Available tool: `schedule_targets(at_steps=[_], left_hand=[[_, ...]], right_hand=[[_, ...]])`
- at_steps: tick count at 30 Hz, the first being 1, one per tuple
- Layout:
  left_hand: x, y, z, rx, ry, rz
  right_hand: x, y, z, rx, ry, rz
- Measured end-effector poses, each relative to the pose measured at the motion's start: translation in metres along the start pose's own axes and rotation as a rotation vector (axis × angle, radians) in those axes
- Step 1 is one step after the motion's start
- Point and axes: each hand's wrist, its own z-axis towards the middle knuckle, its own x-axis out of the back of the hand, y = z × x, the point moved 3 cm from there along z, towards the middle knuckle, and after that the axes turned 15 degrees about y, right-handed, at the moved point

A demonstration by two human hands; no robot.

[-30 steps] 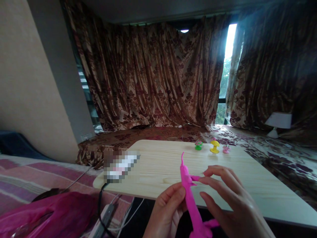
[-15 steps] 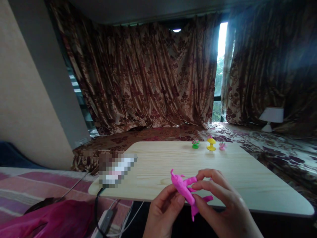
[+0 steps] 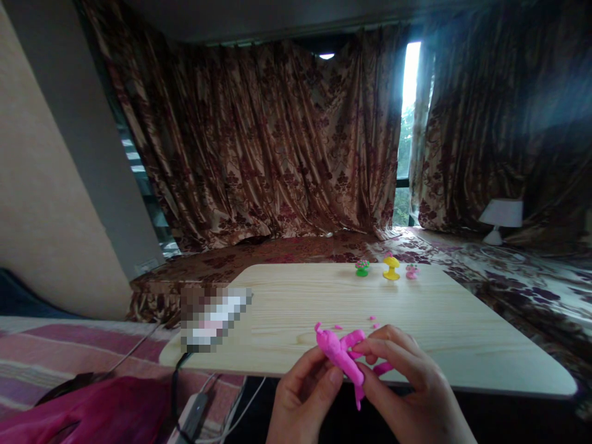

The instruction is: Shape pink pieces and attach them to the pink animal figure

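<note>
Both hands hold a bright pink modelling-clay figure (image 3: 341, 356) over the table's near edge. It has a rounded end with a thin curled tip, a long body and several limb-like pieces. My left hand (image 3: 303, 391) pinches the body from the left with thumb and fingers. On the other side, my right hand (image 3: 411, 385) has its thumb against the lower body and its fingertips at a limb. Those fingers partly hide the limbs. Small pink clay bits (image 3: 372, 318) lie on the table just beyond the figure.
Along the far edge of the wooden table (image 3: 287, 296) stand a green mushroom-shaped piece (image 3: 362, 267), a yellow one (image 3: 391, 269) and a pink one (image 3: 412, 271). A blurred-out flat object (image 3: 215, 320) lies at the left, with a black cable (image 3: 174, 388) hanging near it.
The right fingers have shifted slightly along the limb, and its end now shows bent over. More pink bits are visible beyond the right hand. The view has turned a little.
</note>
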Motion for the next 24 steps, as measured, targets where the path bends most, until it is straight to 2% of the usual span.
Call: schedule_targets(at_steps=[19,21,24], left_hand=[[0.001,-0.005,0.001,0.025,0.035,-0.002],[0.002,-0.008,0.003,0.072,0.016,-0.037],[0.0,-0.012,0.005,0.217,-0.02,-0.136]], right_hand=[[-0.007,0.0,-0.001,0.053,0.04,-0.069],[-0.005,0.001,0.0,0.069,0.039,-0.081],[0.004,0.007,0.002,0.101,0.038,-0.085]])
